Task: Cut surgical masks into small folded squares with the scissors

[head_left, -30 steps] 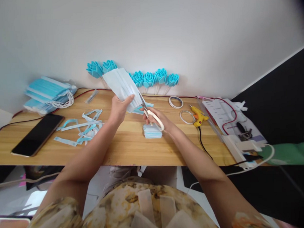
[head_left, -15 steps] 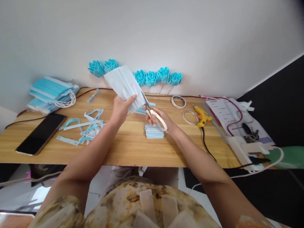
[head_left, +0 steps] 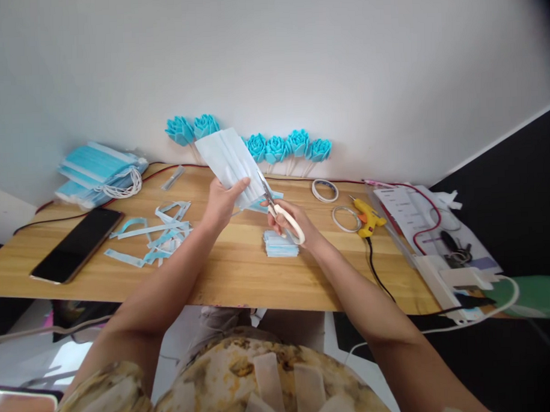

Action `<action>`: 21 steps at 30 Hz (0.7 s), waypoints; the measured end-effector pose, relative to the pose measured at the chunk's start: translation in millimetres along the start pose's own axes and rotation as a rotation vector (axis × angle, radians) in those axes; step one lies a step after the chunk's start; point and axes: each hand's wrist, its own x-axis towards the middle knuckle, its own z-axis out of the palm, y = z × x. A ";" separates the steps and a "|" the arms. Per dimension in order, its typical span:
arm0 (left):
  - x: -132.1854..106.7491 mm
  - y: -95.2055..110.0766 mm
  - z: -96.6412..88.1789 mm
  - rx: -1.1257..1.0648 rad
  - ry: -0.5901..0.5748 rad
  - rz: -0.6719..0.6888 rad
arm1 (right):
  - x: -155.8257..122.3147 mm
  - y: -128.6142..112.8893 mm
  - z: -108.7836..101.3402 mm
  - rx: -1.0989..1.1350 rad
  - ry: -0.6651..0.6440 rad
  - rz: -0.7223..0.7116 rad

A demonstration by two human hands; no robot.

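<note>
My left hand point(head_left: 222, 203) pinches a pleated face mask point(head_left: 228, 158), its whitish side facing me, held tilted above the table. My right hand point(head_left: 298, 220) grips white-handled scissors point(head_left: 288, 222), with the blades along the mask's right edge; whether they are cutting at this moment I cannot tell. Below my right hand lies a stack of small folded blue-and-white pieces point(head_left: 280, 244). Behind the scissors, partly hidden, a blue piece of mask material point(head_left: 262, 204) rests on the table. Cut blue and white strips point(head_left: 156, 234) lie in a heap left of my left forearm.
Several blue paper-like flowers on sticks point(head_left: 276, 149) lean against the wall. A pile of masks point(head_left: 97, 170) and a phone point(head_left: 78, 245) are at the left. Rolls of tape point(head_left: 325, 191), a yellow glue gun point(head_left: 369, 217) and a power strip point(head_left: 438, 284) with cables are at the right.
The view has tilted slightly, so everything sits a little lower in the picture. Both hands keep their grip on the mask and scissors, nearly unmoved relative to the table.
</note>
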 end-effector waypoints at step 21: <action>0.4 0.3 0.3 0.019 0.001 0.006 | -10.1 -20.1 7.4 0.035 0.038 0.054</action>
